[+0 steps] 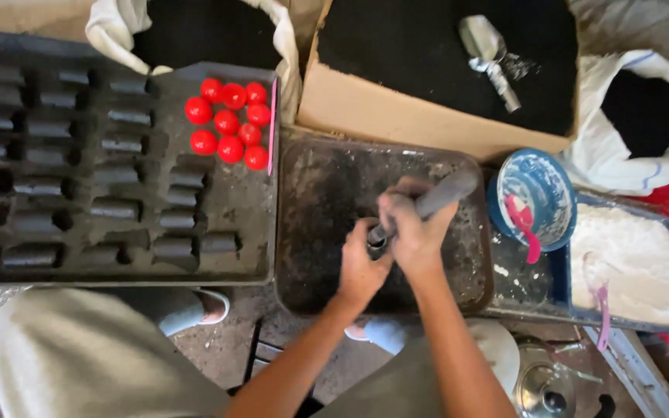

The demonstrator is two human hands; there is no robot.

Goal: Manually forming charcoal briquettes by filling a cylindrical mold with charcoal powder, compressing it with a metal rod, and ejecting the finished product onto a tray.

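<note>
The right hand [416,232] is wrapped tight around a dark rod-like tool [437,198], its handle slanting up to the far right and its lower end down at a small dark tube [377,241]; the left hand [361,267] is curled closed around that tube from the near left, apparently steadying it upright so the tool can bear down into it; both sit over the middle of a blackened metal tray [311,178], which seems placed to catch spilled powder. To the left lies a dark board [238,209] with rows of black cylinders [114,209] laid on their sides, and a cluster of red balls [228,124] at its far right corner. To the right stands a blue bowl [540,193] with a pink spoon [524,224], beside a blue tray of white powder [629,263]; at the far side a cardboard box of black powder [427,54] holds a metal scoop [489,58], all within easy reach.
</note>
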